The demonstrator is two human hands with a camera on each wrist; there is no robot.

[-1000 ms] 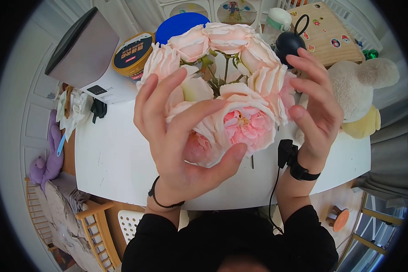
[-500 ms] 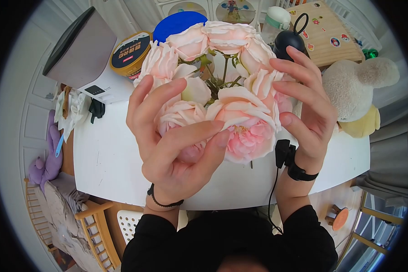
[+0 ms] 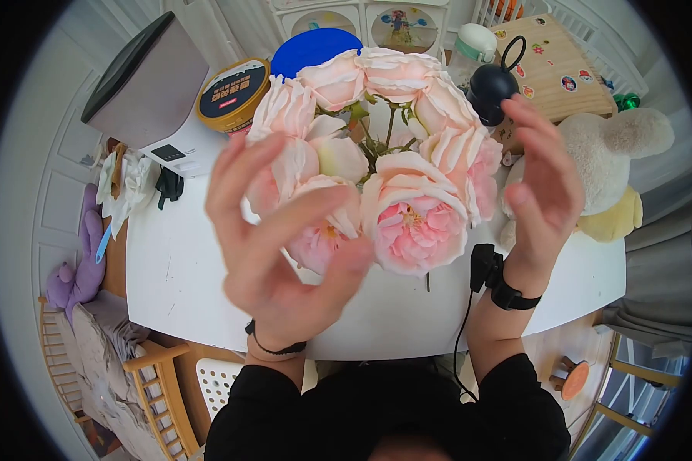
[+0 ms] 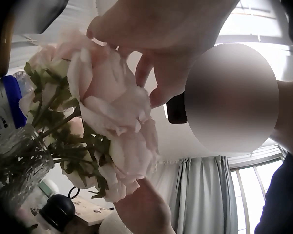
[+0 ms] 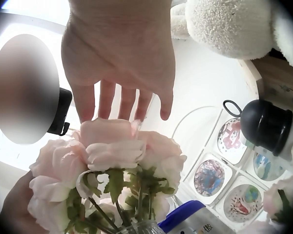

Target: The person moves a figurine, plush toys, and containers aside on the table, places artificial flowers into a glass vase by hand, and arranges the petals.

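A ring-shaped bunch of pale pink roses [image 3: 415,223] stands on stems above the white table. Below the blooms, the left wrist view shows a clear ribbed glass vase [image 4: 19,158] with the stems in it. At the front left of the bunch is my left hand [image 3: 273,257], slightly blurred, its fingers spread and its thumb apart from the index finger, over a front rose in the head view. Just off the right side of the blooms, my right hand [image 3: 546,184] is raised with fingers loosely extended. Nothing is held in either hand.
Behind the roses are a blue lid [image 3: 315,50] and a tub with a dark lid [image 3: 234,92]. A grey-white appliance [image 3: 150,92] stands left. To the right are a black bottle with a loop [image 3: 490,88], a stickered wooden box [image 3: 553,65] and a plush toy [image 3: 603,165].
My left thumb and index finger, together at a front rose half a second ago, have parted, and the hand has drawn left. My right hand has eased away from the blooms.
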